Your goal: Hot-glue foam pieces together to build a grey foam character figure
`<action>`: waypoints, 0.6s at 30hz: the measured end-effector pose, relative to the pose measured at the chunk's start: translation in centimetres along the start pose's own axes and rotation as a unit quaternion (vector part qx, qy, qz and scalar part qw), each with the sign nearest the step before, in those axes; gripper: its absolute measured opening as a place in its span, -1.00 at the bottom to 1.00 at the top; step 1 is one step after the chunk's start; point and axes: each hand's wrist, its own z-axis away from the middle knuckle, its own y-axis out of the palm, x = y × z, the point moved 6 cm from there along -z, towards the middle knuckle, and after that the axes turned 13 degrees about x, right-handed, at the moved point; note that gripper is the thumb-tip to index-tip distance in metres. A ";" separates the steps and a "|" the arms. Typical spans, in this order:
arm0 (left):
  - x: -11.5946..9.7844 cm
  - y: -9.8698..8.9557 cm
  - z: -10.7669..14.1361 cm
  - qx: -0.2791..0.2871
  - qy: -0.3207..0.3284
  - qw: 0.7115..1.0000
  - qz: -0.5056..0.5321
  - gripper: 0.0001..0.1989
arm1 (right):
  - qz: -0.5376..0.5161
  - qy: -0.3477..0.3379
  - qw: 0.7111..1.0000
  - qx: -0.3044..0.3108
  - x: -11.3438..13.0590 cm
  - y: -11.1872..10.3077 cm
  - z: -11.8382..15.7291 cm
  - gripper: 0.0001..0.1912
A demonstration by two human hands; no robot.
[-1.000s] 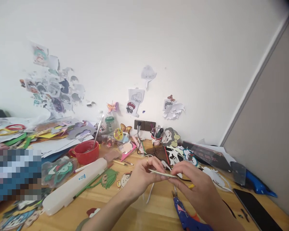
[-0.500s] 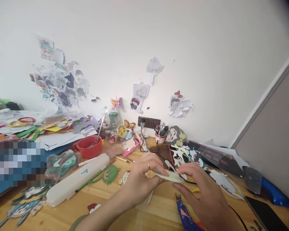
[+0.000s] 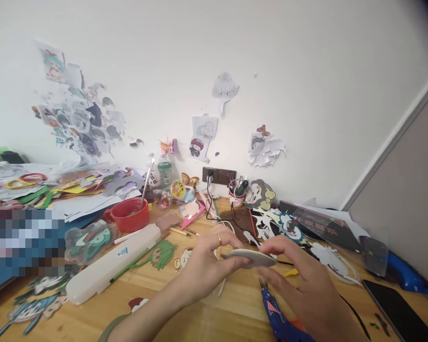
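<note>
Disc (image 3: 258, 259): held off the bench (image 3: 192, 308), beyond the blue tool (image 3: 276, 319), so probably free to turn. Pinched in left hand (image 3: 203, 266); flanked at the edge by right hand (image 3: 303, 285), spread, cannot tell whether gripping. Farther back, red cup (image 3: 132, 221).

We reach our left forearm (image 3: 157, 306) diagonally up from the lower edge, our left hand (image 3: 207, 259) pinching with its thumb extended toward our right hand (image 3: 306, 285). Our right fingers arch above our lower right thumb, both palms facing roughly inward.
</note>
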 end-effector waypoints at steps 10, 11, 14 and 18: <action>1.1 1.4 0.0 0.060 -0.091 0.993 0.045 -0.96 | -0.058 0.000 0.998 0.008 0.1 0.1 0.0 -0.89; 1.3 1.5 0.1 0.059 -0.100 0.993 0.036 -0.97 | -0.049 0.007 0.999 0.018 -0.1 0.1 0.0 -0.92; 1.3 1.7 0.3 0.059 -0.092 0.994 0.003 -0.97 | -0.034 0.008 0.999 0.030 -0.2 0.3 0.0 -0.94; 1.2 2.2 0.5 0.074 -0.084 0.994 -0.012 -0.93 | -0.049 0.014 0.999 0.020 -0.5 0.4 0.4 -0.84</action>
